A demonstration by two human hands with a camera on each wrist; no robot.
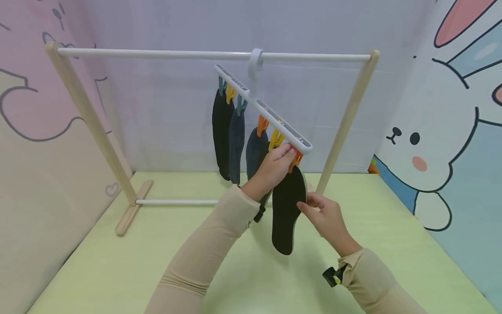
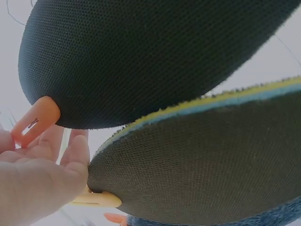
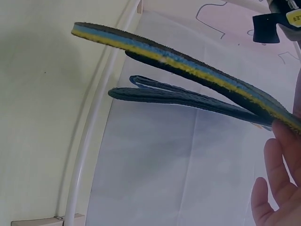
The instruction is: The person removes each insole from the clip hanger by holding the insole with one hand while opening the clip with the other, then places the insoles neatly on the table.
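A black insole (image 1: 288,213) hangs from an orange clip (image 1: 296,162) at the near end of a white clip hanger (image 1: 283,124). My left hand (image 1: 271,169) pinches that clip just under the bar. With thumb and fingers, my right hand (image 1: 327,221) holds the insole's right edge about midway down. Its yellow and blue layered edge (image 3: 174,63) shows in the right wrist view. Behind it another dark insole (image 2: 202,160) hangs from a yellow clip (image 2: 99,198), close to my left fingers. Farther along are a blue-grey insole (image 1: 256,150) and its orange clip (image 1: 262,125).
The hanger's hook (image 1: 256,61) sits over the top rod (image 1: 157,54) of a wooden-legged rack. At its far end hang a black insole (image 1: 222,135) and a blue-grey one (image 1: 236,146). The rack stands on a pale green table (image 1: 98,270) before a wall (image 1: 168,117).
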